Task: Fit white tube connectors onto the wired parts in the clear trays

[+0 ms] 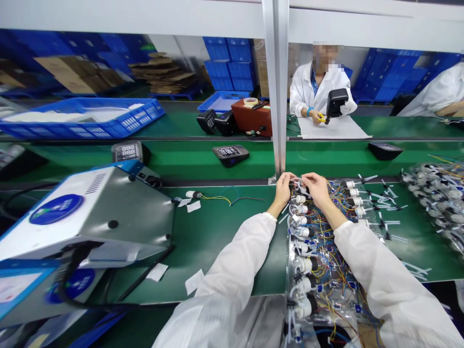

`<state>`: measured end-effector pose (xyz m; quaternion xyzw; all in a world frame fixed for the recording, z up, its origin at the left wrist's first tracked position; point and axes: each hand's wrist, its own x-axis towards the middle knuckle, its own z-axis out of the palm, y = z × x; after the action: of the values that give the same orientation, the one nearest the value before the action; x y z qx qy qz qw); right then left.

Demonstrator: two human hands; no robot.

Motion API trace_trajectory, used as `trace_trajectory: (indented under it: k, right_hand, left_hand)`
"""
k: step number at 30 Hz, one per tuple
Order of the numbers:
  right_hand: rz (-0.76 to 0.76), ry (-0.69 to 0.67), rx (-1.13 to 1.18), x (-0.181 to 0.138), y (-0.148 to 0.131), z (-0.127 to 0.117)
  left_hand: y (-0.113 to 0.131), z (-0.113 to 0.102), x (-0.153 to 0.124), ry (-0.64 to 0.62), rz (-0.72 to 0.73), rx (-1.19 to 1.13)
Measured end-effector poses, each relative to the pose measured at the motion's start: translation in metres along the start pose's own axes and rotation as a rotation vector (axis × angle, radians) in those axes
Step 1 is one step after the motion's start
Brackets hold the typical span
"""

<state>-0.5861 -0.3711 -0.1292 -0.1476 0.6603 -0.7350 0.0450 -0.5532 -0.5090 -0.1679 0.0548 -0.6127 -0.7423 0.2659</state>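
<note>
My left hand (283,192) is closed in a pinch at the far end of a tray of wired parts, beside the metal post. Just to its right, my right hand (317,189) pinches as well. A small pale piece shows between the fingertips, too small to name. Below both hands, small white-and-black cylindrical motors (303,266) lie in a column on clear plastic, with short white tubes and tangled coloured wires (331,256). More white motors (354,201) lie to the right of my right wrist.
At left stands a grey-white machine (126,208) with a cable. A loose motor (193,194) with wires and paper slips lies on the green bench. Black display devices (231,153) sit on the green belt behind. Across it, a co-worker (321,87) holds a device.
</note>
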Motion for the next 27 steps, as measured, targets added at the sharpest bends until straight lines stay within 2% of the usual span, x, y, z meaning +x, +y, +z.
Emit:
trace_trajectory:
  k: [5,7,9,14,16,18,27]
  right_hand:
    - [0.004,-0.002,0.018,0.0,0.002,0.0]
    - [0.001,-0.006,0.014,0.0,0.002,0.0]
    - [0.002,-0.011,0.008,0.0,0.001,0.0]
    - [0.017,0.007,0.025,-0.001,-0.001,0.001]
    - [0.015,0.004,0.027,-0.001,-0.001,0.001]
    - [0.01,-0.001,0.027,-0.001,0.0,0.0]
    - [-0.005,-0.013,-0.001,0.0,0.002,-0.001]
  left_hand:
    - [-0.004,-0.006,0.003,-0.142,-0.004,-0.186]
    - [-0.008,-0.008,0.005,-0.135,0.003,-0.295]
    - [-0.012,-0.009,0.007,-0.066,-0.007,-0.385]
    - [-0.021,-0.012,0.009,0.258,0.0,-0.429]
    - [-0.023,-0.014,0.01,0.32,0.027,-0.444]
    - [-0.022,-0.017,0.011,0.313,0.023,-0.466]
    - [-0.015,-0.019,0.01,0.141,-0.083,-0.546]
